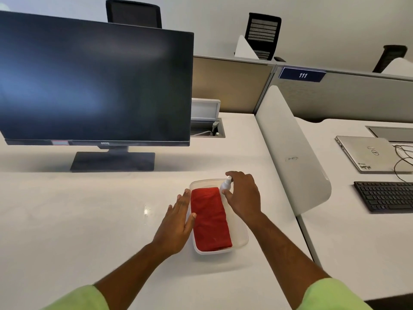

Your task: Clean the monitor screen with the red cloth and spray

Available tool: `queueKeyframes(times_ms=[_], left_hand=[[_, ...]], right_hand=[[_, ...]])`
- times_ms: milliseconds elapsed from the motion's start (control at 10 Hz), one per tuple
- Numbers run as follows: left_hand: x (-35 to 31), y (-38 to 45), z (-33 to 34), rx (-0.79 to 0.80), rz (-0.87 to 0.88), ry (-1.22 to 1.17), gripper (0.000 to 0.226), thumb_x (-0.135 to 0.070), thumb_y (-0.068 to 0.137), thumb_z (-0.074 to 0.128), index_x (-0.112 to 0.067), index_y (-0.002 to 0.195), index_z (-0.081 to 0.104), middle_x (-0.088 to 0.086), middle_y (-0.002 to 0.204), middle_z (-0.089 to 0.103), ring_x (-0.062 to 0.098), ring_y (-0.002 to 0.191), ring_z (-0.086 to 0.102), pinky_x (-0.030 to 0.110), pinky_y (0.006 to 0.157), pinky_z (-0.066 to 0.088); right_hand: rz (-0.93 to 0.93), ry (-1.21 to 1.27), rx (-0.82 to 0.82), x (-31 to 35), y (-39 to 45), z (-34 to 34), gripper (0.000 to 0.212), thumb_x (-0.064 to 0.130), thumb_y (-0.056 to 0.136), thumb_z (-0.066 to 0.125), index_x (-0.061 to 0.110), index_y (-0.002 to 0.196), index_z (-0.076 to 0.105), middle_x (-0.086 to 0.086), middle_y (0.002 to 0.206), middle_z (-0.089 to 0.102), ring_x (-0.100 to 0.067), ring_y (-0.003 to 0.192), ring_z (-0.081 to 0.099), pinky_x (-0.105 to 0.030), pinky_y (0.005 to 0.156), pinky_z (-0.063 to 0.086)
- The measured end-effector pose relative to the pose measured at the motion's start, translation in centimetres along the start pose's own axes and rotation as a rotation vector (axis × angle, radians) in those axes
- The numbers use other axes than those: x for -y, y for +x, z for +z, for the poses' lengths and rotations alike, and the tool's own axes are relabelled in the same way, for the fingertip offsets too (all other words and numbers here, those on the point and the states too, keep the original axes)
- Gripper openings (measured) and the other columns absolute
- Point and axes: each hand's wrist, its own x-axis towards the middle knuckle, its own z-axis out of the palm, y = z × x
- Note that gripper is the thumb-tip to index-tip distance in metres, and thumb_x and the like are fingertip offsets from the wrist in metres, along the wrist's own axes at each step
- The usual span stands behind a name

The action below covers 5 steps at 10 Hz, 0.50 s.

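the small white spray bottle [225,185] stands in the far corner of a clear plastic tub [242,239], beside the folded red cloth [211,220]. the right hand [242,194] curls round the bottle, maybe only loosely. the left hand [178,222] lies flat and spread against the tub's side on the bench [89,220]. a weak hold could tip the bottle onto the cloth. the monitor [93,81] waits well apart.

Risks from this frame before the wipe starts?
1. The right hand holds the spray bottle only near its top; it may slip or tip on lifting.
2. The left hand lies flat against the clear container, which could slide on the glossy desk.
3. Spraying straight at the monitor may let liquid run into the bottom bezel; wetting the red cloth seems safer.
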Motion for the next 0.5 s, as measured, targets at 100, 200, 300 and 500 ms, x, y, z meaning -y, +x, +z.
queueKeyframes(times_ms=[100, 200, 300, 500], left_hand=[[0.1, 0.1, -0.1, 0.007, 0.007, 0.001, 0.065, -0.053, 0.103, 0.029, -0.043, 0.153, -0.012, -0.022, 0.162, -0.009, 0.009, 0.154, -0.002, 0.028, 0.119, -0.002], [0.0, 0.2, -0.2, 0.025, 0.013, -0.011, 0.065, -0.053, 0.103, 0.028, -0.044, 0.152, -0.013, -0.02, 0.164, -0.008, 0.009, 0.154, -0.001, 0.029, 0.121, 0.0], [0.0, 0.3, -0.4, 0.037, 0.009, -0.021, 0.066, -0.055, 0.101, 0.026, -0.043, 0.153, -0.012, -0.019, 0.165, -0.007, 0.01, 0.154, 0.0, 0.035, 0.124, 0.004], [-0.4, 0.5, -0.5, 0.038, 0.007, -0.051, 0.067, -0.054, 0.102, 0.027, -0.04, 0.156, -0.01, -0.018, 0.166, -0.006, 0.012, 0.154, 0.003, 0.042, 0.126, 0.01]], right_hand=[[0.056, 0.091, 0.014, -0.3, -0.2, 0.3, 0.058, 0.033, 0.092, 0.077, 0.021, 0.145, 0.055, -0.001, 0.137, 0.063, -0.022, 0.124, 0.057, -0.035, 0.097, 0.052], [0.139, 0.197, 0.085, -0.8, -0.6, 0.3, 0.082, 0.033, 0.085, 0.086, 0.02, 0.154, 0.043, -0.002, 0.142, 0.058, -0.021, 0.127, 0.058, -0.036, 0.101, 0.051], [0.284, 0.3, 0.129, -1.2, -1.4, 0.7, 0.094, 0.039, 0.081, 0.089, 0.019, 0.157, 0.037, -0.002, 0.144, 0.058, -0.021, 0.125, 0.063, -0.04, 0.103, 0.053], [0.368, 0.412, 0.127, -1.7, -2.6, 1.9, 0.072, 0.037, 0.089, 0.082, 0.016, 0.149, 0.048, -0.003, 0.137, 0.068, -0.018, 0.119, 0.07, -0.029, 0.092, 0.049]])
